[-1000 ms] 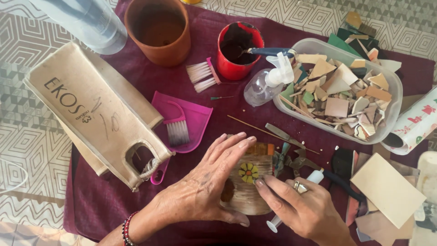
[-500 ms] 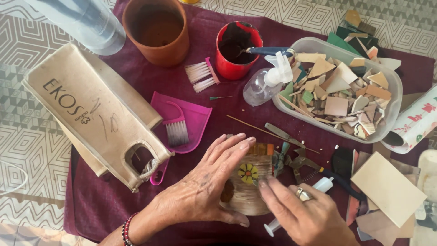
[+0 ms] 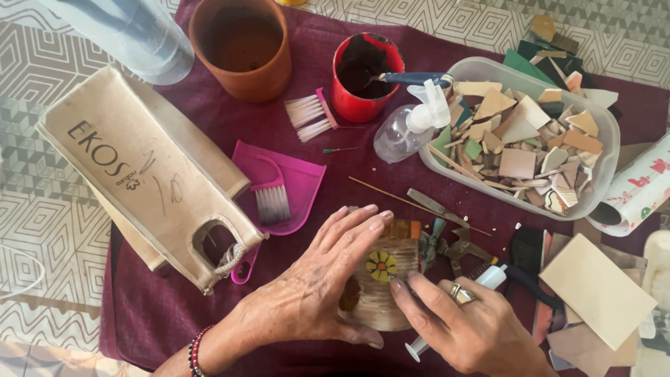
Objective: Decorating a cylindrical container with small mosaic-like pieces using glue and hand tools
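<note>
**Mosaic disc held flat under two hands**

Mosaic disc (image 3: 380, 293) — a round wooden piece with a yellow tile flower at its middle — lies near the front edge of the maroon cloth (image 3: 209, 126) that covers the table. The left hand (image 3: 314, 290) lies spread over its left half, fingers long and flat, pinning it down. The right hand (image 3: 460, 328) sits just beside it on the right, curled around a white syringe-like applicator (image 3: 419, 345), its forefinger touching the disc's edge.

Largest of the rest, a tan canvas bag (image 3: 150, 174) lies slantwise along the cloth's left edge. Toward the right edge stands a clear plastic tub (image 3: 607, 126) heaped with broken tile pieces. At the back edge are a terracotta pot (image 3: 241, 45) and a red cup (image 3: 363, 77) of dark paste with a tool standing in it. A clear pump bottle (image 3: 408, 126) leans on the tub. A pink dustpan (image 3: 293, 178) with its small brush lies mid-cloth — nippers (image 3: 447, 244) rest just right of the disc.
</note>
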